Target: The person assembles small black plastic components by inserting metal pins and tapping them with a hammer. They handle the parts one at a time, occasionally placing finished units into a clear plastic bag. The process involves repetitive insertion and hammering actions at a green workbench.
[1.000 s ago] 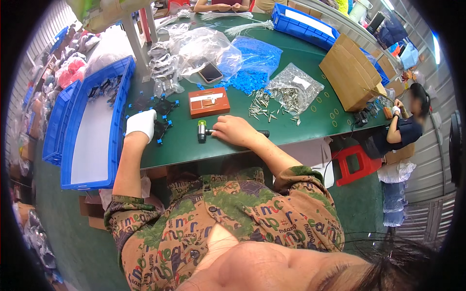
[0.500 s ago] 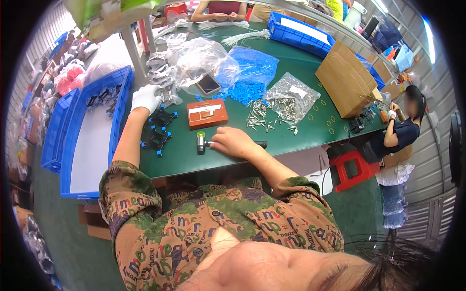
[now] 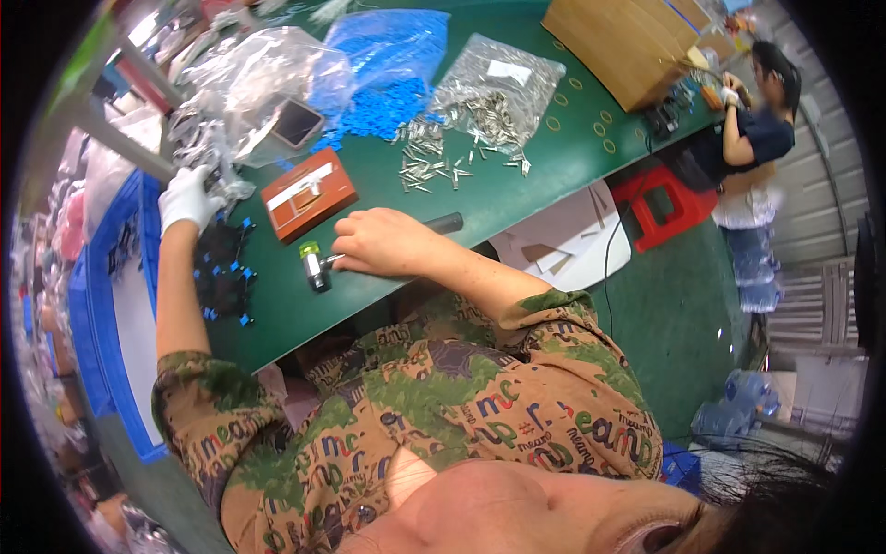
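My left hand (image 3: pixel 187 199), in a white glove, reaches into the pile of grey parts in clear plastic (image 3: pixel 214 152) at the table's left. Its fingers are bent in against the pile, and what they pinch is hidden. With my bare right hand (image 3: pixel 386 242) I hold a hammer (image 3: pixel 314 268) by its shaft. The hammer lies across the near edge, its chrome head with a green-yellow face to the left and its dark grip showing past my hand. Beyond it is a reddish-brown block (image 3: pixel 309 194) with a white piece on top. Black frames with blue clips (image 3: pixel 226 268) lie beside my left forearm.
Small metal pins (image 3: pixel 426 157) lie loose by their plastic bag (image 3: pixel 494 83). Left of them are blue pieces (image 3: pixel 378 106), a phone (image 3: pixel 297 123) and a clear bag. A cardboard box (image 3: pixel 623 46) stands far right, near a co-worker (image 3: pixel 761 120) and a red stool (image 3: pixel 660 208). Blue crates (image 3: pixel 101 314) stand left.
My view has turned and shifted, so the table appears tilted and lower. My left hand stays at the grey pile, and my right hand still holds the hammer.
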A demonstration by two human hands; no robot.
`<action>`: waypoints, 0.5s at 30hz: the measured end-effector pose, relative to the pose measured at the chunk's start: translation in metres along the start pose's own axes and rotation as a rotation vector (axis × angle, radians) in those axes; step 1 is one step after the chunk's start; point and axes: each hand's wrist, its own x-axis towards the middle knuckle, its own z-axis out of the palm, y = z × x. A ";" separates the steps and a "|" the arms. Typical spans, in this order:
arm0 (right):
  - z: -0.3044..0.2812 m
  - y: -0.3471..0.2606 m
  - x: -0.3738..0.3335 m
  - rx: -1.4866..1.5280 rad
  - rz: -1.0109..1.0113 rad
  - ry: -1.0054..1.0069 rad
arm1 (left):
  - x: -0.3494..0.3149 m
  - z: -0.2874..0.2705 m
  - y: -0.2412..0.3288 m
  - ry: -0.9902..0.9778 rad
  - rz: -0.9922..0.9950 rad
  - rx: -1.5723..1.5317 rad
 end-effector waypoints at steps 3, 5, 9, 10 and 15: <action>-0.002 -0.005 0.000 0.041 0.029 0.003 | 0.004 0.002 -0.008 -0.046 -0.024 -0.049; -0.001 -0.002 0.000 0.020 0.005 0.026 | 0.008 0.006 -0.005 -0.033 -0.040 -0.103; 0.003 0.009 -0.005 0.011 -0.026 0.056 | 0.012 0.032 0.001 0.002 -0.059 -0.121; 0.002 0.010 -0.005 0.007 -0.021 0.054 | 0.010 0.032 0.005 0.006 -0.066 -0.137; 0.003 0.014 -0.005 -0.029 -0.032 0.061 | 0.001 0.029 0.020 0.083 -0.068 -0.082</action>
